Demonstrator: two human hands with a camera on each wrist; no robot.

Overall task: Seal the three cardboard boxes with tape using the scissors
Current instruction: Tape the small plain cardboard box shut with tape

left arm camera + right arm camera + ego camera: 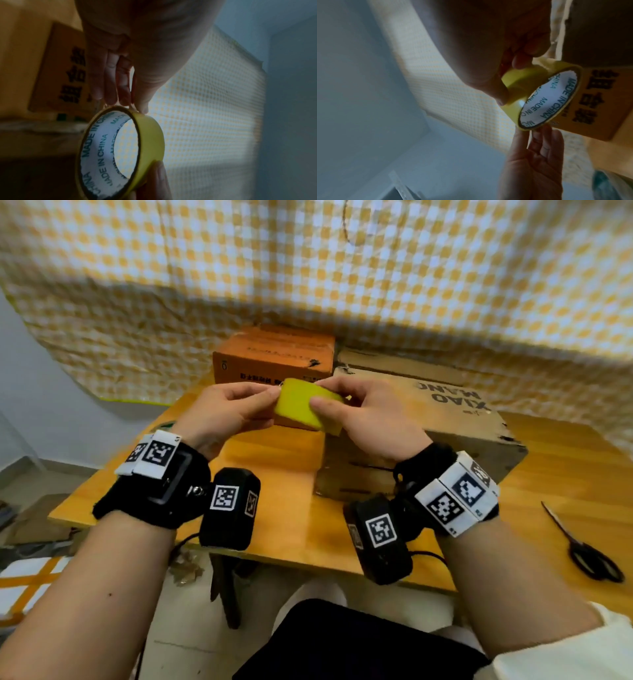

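Note:
Both hands hold a yellow tape roll (pixel 301 405) in the air over the wooden table (pixel 274 508). My right hand (pixel 323 397) grips the roll, thumb on its outer face. My left hand (pixel 272 392) pinches at the roll's upper left rim. In the left wrist view the left hand's fingertips (pixel 128 106) meet the rim of the roll (pixel 150 135). In the right wrist view the right hand (pixel 510 82) clasps the roll (pixel 513 108). Black scissors (pixel 582 546) lie on the table at the right. An orange box (pixel 274 354) and a large brown box (pixel 428 419) stand behind the hands.
More brown cardboard (pixel 394 357) shows behind the large box; I cannot tell whether it is a separate box. A yellow-and-white checked cloth (pixel 308 268) hangs behind the table. The table's near edge runs just below my wrists.

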